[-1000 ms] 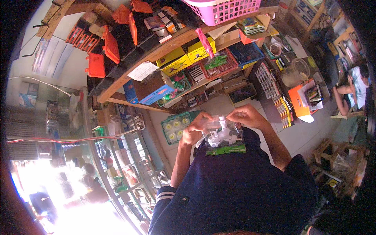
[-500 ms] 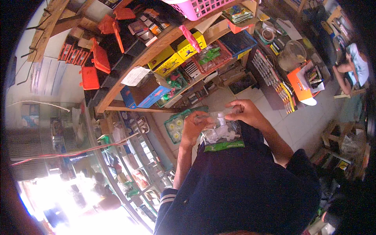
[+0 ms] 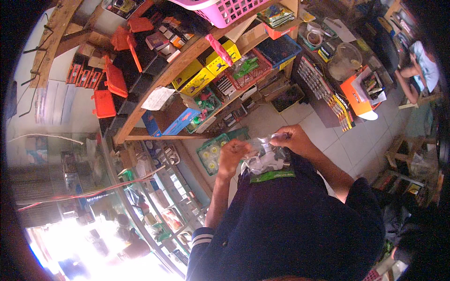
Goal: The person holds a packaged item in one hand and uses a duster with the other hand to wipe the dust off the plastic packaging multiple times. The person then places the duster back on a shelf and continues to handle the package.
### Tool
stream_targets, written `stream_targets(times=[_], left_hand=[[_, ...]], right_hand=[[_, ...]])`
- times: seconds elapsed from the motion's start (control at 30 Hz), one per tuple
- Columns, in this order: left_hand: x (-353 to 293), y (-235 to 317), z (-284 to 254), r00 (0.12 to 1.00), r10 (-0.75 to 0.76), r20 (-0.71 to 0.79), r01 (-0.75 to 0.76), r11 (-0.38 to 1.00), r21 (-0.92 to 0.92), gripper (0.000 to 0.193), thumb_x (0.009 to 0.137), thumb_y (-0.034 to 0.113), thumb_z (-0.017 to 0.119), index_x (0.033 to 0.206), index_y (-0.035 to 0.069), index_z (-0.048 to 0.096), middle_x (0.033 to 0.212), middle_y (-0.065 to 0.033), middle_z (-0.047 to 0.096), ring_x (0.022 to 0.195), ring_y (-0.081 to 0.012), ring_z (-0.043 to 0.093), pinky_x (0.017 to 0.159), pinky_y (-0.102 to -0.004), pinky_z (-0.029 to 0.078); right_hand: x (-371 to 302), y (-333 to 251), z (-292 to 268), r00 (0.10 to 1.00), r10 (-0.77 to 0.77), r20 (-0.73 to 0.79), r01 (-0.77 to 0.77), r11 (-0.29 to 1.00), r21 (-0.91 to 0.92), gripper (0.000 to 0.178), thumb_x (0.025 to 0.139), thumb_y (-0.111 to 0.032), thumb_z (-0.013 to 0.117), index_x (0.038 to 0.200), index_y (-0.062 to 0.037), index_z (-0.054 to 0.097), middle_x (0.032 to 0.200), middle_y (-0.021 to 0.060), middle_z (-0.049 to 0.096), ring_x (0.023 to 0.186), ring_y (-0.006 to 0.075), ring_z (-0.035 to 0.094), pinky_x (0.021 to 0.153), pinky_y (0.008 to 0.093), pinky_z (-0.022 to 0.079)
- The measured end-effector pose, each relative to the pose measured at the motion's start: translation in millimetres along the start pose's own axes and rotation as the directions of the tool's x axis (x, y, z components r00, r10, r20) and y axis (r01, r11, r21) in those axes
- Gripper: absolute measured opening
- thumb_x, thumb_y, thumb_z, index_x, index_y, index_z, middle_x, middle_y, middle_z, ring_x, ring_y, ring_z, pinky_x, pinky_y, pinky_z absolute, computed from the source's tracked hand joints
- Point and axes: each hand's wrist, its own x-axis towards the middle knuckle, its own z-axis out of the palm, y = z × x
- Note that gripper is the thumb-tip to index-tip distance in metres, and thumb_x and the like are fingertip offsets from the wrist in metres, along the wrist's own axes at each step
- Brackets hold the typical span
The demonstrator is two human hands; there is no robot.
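Note:
In front of my body I hold a clear plastic bag [image 3: 257,165] with a green band along its lower end. Several white plastic pieces [image 3: 269,159] lie inside it, their exact kind too blurred to name. My left hand [image 3: 233,154] is closed on the bag's upper left side, fingers pinched. Opposite it, my right hand [image 3: 291,139] pinches the upper right edge between thumb and fingers. The bag's top is stretched between both hands; whether its mouth is parted I cannot tell.
Ahead stands a wooden shelf [image 3: 161,79] with yellow boxes [image 3: 198,82], a red basket [image 3: 255,70] and a pink basket [image 3: 229,13]. A green tray [image 3: 206,157] sits beyond my left hand. Glass shelving [image 3: 159,206] is at left. A seated person [image 3: 422,70] is far right.
My right hand has turned and its fingers have drawn in closer on the bag's edge. The bag has shifted slightly right and down in the view.

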Motion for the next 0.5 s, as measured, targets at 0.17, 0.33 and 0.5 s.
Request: stream_targets(times=[0.17,0.33,0.5], left_hand=[[4,-11,-13,0.973,-0.231,-0.02,0.227,0.965,-0.132,0.024,0.087,0.008,0.066,0.102,-0.005,0.054,0.093,-0.0156,0.067,0.086,-0.0256,0.069,0.078,-0.0326,0.056],[30,20,-37,0.849,-0.295,0.438,0.382,0.916,-0.124,0.058,0.086,0.015,0.069,0.132,-0.002,0.038,0.113,-0.0176,0.061,0.103,-0.0257,0.063,0.082,-0.0358,0.056],[67,30,-36,0.577,-0.496,0.649,0.468,0.852,0.234,0.046,0.094,0.017,0.059,0.134,0.001,0.044,0.123,-0.015,0.059,0.108,-0.0213,0.059,0.082,-0.0375,0.056]], right_hand=[[7,2,2,0.999,-0.012,0.038,0.006,0.989,0.151,0.022,0.08,-0.018,0.076,0.091,-0.0003,0.071,0.078,0.0043,0.069,0.073,0.0079,0.061,0.068,0.025,0.048],[18,0,4,0.974,-0.05,0.223,0.03,0.995,0.095,0.024,0.08,-0.019,0.075,0.094,0.0002,0.07,0.08,0.0051,0.069,0.074,0.009,0.061,0.07,0.026,0.048],[18,2,4,0.964,-0.068,0.256,0.037,0.992,0.122,0.031,0.082,-0.021,0.074,0.103,-0.0002,0.066,0.085,0.0031,0.067,0.078,0.0097,0.061,0.073,0.0269,0.049]])
